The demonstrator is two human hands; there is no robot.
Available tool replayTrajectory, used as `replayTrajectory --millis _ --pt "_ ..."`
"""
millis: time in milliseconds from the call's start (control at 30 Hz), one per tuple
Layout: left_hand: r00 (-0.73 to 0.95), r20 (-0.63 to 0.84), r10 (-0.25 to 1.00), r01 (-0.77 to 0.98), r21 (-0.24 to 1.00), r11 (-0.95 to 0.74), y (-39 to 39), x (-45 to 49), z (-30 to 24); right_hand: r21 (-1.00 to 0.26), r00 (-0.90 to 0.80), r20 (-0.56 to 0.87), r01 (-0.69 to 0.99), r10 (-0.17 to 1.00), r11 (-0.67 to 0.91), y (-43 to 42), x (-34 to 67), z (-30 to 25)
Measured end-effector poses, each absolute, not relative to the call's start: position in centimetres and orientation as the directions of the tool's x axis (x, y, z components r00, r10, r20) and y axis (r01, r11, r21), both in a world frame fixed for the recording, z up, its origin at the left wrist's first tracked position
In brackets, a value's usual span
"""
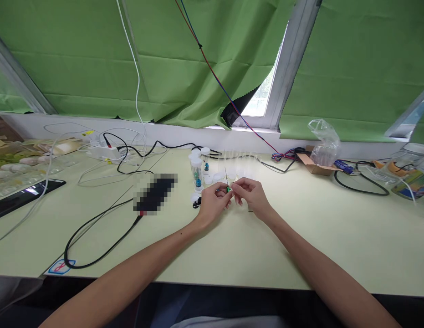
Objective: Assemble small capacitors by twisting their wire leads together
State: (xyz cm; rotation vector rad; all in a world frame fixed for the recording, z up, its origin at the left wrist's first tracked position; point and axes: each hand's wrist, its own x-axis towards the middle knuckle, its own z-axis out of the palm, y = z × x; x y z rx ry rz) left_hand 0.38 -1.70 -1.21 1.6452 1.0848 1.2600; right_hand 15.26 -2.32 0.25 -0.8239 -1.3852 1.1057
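Observation:
My left hand (213, 202) and my right hand (252, 195) meet above the table. Their fingertips pinch a small green piece (228, 188) with a thin needle-like rod rising from it; its exact kind is too small to make out. Just beyond my left hand stand clear capped tubes (196, 169) with teal and blue pieces inside. Behind my fingers are clear tubes (244, 163) and several white caps (217, 176). A small black object (197, 203) lies beside my left wrist, partly hidden.
Left of my hands lies a blurred dark device (155, 193) on a black cable (95, 214). Farther left are a phone (30, 196) and a white power strip (102, 151). To the right stand a cardboard box (314, 165), a plastic bag (324, 146) and a clear jar (415, 171).

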Motion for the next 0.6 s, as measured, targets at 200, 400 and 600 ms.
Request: replayTrajectory --millis 200,400,600 --pt "0.154 0.322 0.934 0.174 0.922 -0.347 -1.66 0.32 -1.29 -0.947 -0.121 0.313 -0.115 0.942 0.3 -2.42 15.23 0.38" --pt "0.162 0.338 0.927 0.195 0.91 -0.366 -1.61 0.36 -1.41 -0.95 -0.126 0.294 -0.152 0.948 0.274 -2.29 15.3 0.27" --pt "0.163 0.338 0.927 0.202 0.908 -0.367 -1.58 0.31 -1.52 -0.955 -0.12 0.25 -0.193 0.961 0.224 -2.08 15.44 -0.02"
